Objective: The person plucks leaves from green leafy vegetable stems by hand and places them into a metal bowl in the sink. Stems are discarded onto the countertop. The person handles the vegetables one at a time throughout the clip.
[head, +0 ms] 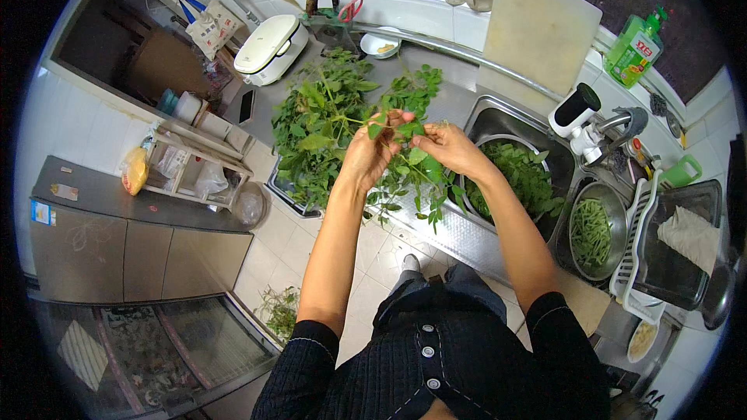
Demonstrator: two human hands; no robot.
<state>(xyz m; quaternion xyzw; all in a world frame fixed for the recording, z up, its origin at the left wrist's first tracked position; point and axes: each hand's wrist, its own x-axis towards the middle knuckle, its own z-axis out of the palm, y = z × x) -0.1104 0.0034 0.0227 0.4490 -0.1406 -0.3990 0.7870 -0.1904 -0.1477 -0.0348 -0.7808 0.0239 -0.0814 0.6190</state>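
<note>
Both hands meet over the steel counter (461, 240) around a long leafy green sprig (421, 157). My left hand (373, 151) grips the sprig's stem between thumb and fingers. With thumb and forefinger, my right hand (446, 146) pinches the same sprig a little to the right; its other fingers are curled. Leaves hide part of the fingertips. A large heap of leafy greens (318, 122) lies on the counter left of and behind my hands. Right of them, a metal basin of picked leaves (510, 172) sits in the sink (484, 114).
A steel bowl of cut green beans (590, 230) stands in the smaller basin, beside a white dish rack (635, 245). The faucet (607, 134) rises behind. At the back are a white electric cooker (273, 49), a small bowl (380, 44) and a cutting board (540, 29). Stems (280, 312) lie on the floor.
</note>
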